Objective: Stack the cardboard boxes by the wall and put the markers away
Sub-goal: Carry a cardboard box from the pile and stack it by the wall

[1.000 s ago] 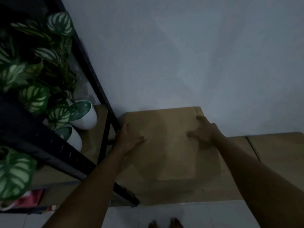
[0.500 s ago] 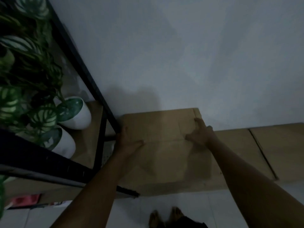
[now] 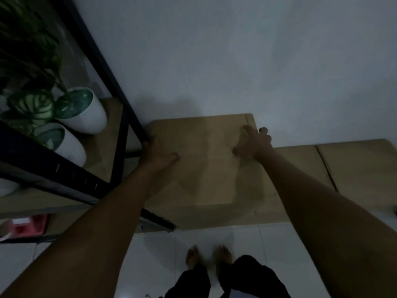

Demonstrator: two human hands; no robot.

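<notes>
Dim room: pale wall [image 3: 236,61], white tile floor [image 3: 247,244], black rack [image 3: 111,82] on the left of the box.

Box [image 3: 206,164]: cardboard, top one of the stack, back edge against the wall, left side just beside the rack's post. It sits on a wider, lower box [image 3: 354,168] that runs off to its right along the wall.

Your left hand [image 3: 158,154]: on the box's left edge, thumb on the top face, fingers down the side, gripping it. Your right hand [image 3: 252,143]: on the box's far right corner, fingers curled over the edge.

Rack, left of the box: two white pots [image 3: 86,117] with striped leaves.

Markers: none in view.

Step in hand, as judged: squaring the top box against the wall. Next: let go of it without dragging it askew, then turn to find the markers.
</notes>
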